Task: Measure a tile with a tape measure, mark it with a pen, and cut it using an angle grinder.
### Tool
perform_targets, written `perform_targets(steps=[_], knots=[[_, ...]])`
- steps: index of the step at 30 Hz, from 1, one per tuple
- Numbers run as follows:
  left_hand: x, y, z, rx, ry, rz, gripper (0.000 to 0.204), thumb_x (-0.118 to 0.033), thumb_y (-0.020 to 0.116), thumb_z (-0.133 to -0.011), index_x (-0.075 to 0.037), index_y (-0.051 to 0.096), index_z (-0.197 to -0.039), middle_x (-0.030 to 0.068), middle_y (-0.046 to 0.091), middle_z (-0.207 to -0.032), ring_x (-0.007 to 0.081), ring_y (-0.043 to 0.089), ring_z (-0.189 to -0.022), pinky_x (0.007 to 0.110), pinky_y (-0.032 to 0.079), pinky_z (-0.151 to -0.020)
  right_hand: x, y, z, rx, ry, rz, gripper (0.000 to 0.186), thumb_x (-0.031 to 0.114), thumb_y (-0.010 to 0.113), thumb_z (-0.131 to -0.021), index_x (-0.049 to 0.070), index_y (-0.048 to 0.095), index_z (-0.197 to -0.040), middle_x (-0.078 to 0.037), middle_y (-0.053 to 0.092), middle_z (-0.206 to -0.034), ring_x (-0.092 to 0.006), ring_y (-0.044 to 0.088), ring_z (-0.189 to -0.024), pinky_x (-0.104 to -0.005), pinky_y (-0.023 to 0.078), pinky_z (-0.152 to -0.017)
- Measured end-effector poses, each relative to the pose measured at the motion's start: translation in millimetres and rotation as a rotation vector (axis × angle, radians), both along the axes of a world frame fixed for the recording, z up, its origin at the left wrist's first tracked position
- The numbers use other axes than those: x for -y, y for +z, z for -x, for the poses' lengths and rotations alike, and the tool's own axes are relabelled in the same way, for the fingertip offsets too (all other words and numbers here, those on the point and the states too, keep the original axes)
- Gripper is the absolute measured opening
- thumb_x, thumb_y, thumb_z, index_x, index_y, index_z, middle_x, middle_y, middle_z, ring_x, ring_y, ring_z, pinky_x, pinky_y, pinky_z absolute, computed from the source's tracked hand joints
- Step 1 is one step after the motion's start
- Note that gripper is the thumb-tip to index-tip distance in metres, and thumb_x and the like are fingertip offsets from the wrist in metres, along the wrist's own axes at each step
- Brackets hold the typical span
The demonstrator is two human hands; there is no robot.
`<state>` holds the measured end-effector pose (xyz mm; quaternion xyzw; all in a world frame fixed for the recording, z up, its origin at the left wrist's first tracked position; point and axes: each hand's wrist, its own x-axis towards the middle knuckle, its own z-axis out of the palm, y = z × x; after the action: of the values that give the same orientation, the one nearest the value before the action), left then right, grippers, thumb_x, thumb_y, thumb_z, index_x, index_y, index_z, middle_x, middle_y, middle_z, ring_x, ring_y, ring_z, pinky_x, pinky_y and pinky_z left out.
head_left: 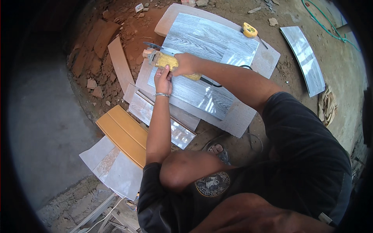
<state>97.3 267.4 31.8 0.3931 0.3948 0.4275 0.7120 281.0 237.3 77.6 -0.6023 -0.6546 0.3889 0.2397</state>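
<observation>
Your right hand [185, 64] wraps around a yellow grinder [167, 60]. Your left hand [163, 80] is curled up narrow with its thumb on the near side of the grinder; I can't tell how firmly it grips. A beaded bracelet [162, 94] sits on your left wrist. The grinder is over the left side of a shiny gray tile [198, 35] with wavy wood lines. Its round disc [153, 46] points away to the left, and I can't tell if it touches anything. The tile lies on pale slabs [268, 55]. A yellow tape measure [249, 30] is at the far right corner of the tile. Another shiny tile [305, 60] lies on the ground, well apart, to the right. A tan cloth [327, 106] is just beside it.
</observation>
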Motion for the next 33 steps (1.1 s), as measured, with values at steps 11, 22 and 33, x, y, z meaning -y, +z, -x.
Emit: perform_targets(steps=[11,22,33], knots=[[8,6,-1,-0.011,0.018,0.015,0.020,-0.018,0.076,-0.092,-0.008,0.062,-0.102,-0.0003,0.067,-0.090,0.0069,0.058,-0.072,0.022,0.048,-0.068,2,0,2,0.039,-0.014,0.026,0.075,0.050,0.079,-0.066,-0.010,0.064,-0.109,-0.030,0.070,-0.100,-0.0395,0.070,-0.096,-0.0430,0.055,-0.083],[-1,-9,9,-0.005,-0.028,0.005,0.014,-0.020,0.071,-0.096,-0.008,0.064,-0.098,0.0005,0.065,-0.091,0.0089,0.062,-0.080,0.024,0.053,-0.075,4,-2,3,0.007,-0.043,0.043,0.076,0.050,0.078,-0.067,-0.010,0.063,-0.110,-0.032,0.069,-0.102,-0.0409,0.069,-0.098,-0.0434,0.055,-0.085],[8,6,-1,-0.029,0.055,0.025,0.023,-0.018,0.076,-0.092,-0.012,0.055,-0.082,0.0001,0.062,-0.079,0.0089,0.058,-0.068,0.024,0.051,-0.068,1,-5,4,0.019,-0.044,0.034,0.077,0.051,0.077,-0.067,-0.011,0.063,-0.111,-0.032,0.068,-0.104,-0.0421,0.068,-0.099,-0.0444,0.054,-0.087]])
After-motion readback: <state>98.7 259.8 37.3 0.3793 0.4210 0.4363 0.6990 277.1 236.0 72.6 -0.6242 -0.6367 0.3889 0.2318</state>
